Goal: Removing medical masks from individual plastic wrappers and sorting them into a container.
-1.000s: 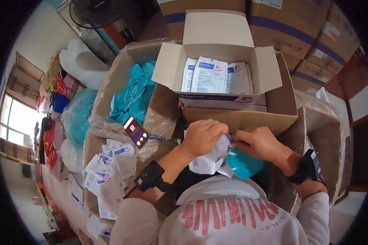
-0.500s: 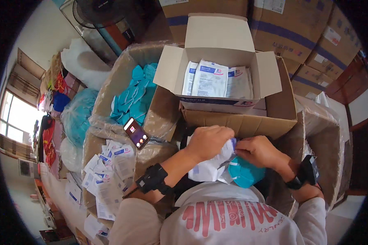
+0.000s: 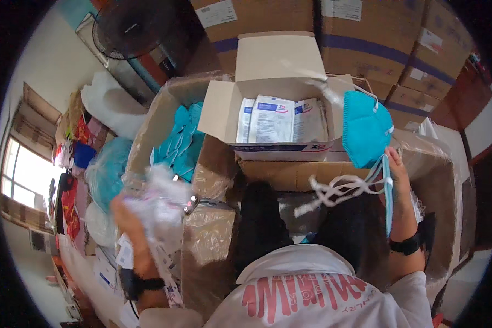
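At the left, my left hand is closed on a crumpled white plastic packet, blurred by motion, above the box of loose packets. Raised at the right, my right hand pinches teal face masks. One mask is turned broadside, cup-shaped, in front of the white carton's right flap; another shows as a thin edge along my fingers. White elastic straps dangle from them toward the middle. The packet partly hides a phone on the box edge.
An open white carton with several sealed packets sits on a brown box ahead. Left of it, a plastic-lined box holds teal masks. At right stands another lined carton. Stacked cartons and a fan are behind.
My hands have parted from in front of my lap. The left swung left with the white packet; the right rose rightward with the teal masks, their straps now hanging loose.
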`<state>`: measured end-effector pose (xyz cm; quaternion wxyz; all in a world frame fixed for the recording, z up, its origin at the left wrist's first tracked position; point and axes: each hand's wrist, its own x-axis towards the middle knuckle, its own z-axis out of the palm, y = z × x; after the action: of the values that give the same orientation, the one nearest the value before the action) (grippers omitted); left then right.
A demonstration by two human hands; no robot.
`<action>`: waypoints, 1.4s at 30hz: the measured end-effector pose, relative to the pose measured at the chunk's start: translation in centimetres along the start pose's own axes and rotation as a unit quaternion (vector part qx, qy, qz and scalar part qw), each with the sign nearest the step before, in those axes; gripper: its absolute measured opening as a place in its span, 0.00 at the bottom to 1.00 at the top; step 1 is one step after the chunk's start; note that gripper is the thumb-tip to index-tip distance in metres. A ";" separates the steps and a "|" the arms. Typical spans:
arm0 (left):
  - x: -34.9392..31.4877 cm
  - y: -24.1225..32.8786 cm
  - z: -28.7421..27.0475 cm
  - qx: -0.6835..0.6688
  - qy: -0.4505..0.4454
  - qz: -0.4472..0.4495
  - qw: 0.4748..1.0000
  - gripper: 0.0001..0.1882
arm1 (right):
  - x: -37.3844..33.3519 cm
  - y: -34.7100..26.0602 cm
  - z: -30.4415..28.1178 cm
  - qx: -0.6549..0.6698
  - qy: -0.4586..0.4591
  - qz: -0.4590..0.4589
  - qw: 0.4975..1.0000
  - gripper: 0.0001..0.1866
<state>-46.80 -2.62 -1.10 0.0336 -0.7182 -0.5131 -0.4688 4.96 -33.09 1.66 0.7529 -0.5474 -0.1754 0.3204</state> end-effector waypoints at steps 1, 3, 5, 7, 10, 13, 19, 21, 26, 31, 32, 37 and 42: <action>0.2 -0.5 -2.1 0.032 0.071 -0.040 0.996 0.18 | -0.1 0.0 -1.0 0.005 0.017 0.005 1.000 0.11; -0.6 -4.9 -6.3 0.209 0.078 -0.045 0.974 0.19 | -0.6 0.1 -2.5 0.017 0.048 0.015 0.999 0.11; -3.0 -8.0 -7.7 0.320 -0.053 -0.060 0.944 0.20 | -1.4 0.0 -3.7 -0.004 0.049 0.010 0.999 0.12; -8.9 -13.8 -7.9 0.356 -0.159 -0.125 0.912 0.20 | -2.0 0.1 -3.7 -0.015 0.060 0.028 0.998 0.11; -16.0 -16.3 -5.8 0.329 -0.340 -0.248 0.845 0.20 | -1.8 1.2 -3.9 -0.046 0.045 0.032 0.997 0.11; -17.0 -16.0 -2.8 0.263 -0.453 -0.307 0.795 0.19 | -2.5 0.8 -3.5 -0.107 0.012 0.010 0.994 0.11; -10.0 -10.9 -2.0 0.169 -0.659 -0.402 0.613 0.18 | -2.5 -0.1 -0.7 -0.237 -0.085 -0.050 0.966 0.11; -6.8 -7.8 -1.2 0.154 -0.698 -0.133 0.687 0.18 | -2.1 -0.1 -0.1 -0.266 -0.142 -0.071 0.951 0.11; -2.4 19.3 5.5 -0.251 -0.669 -0.139 0.686 0.14 | -3.2 -0.9 2.8 -0.248 -0.227 -0.044 0.941 0.10; -9.1 29.7 10.9 -0.601 -0.622 -0.164 0.475 0.17 | -3.6 -0.1 2.9 -0.137 -0.216 0.007 0.967 0.11; -9.8 31.2 11.5 -0.621 -0.594 -0.230 0.457 0.18 | -3.7 0.2 2.4 -0.130 -0.199 0.005 0.971 0.11; -9.5 32.7 12.2 -0.622 -0.460 -0.318 0.548 0.13 | -3.0 1.7 -2.2 -0.027 0.034 -0.051 0.998 0.17; -9.3 31.9 11.7 -0.604 -0.396 -0.344 0.601 0.12 | -2.7 2.7 -9.7 0.167 0.231 0.050 0.957 0.17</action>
<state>-15.16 -18.05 -0.42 -0.7777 -0.4607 -0.2852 -0.3188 8.20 -41.27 -3.94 0.8369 -0.4806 0.0866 0.2472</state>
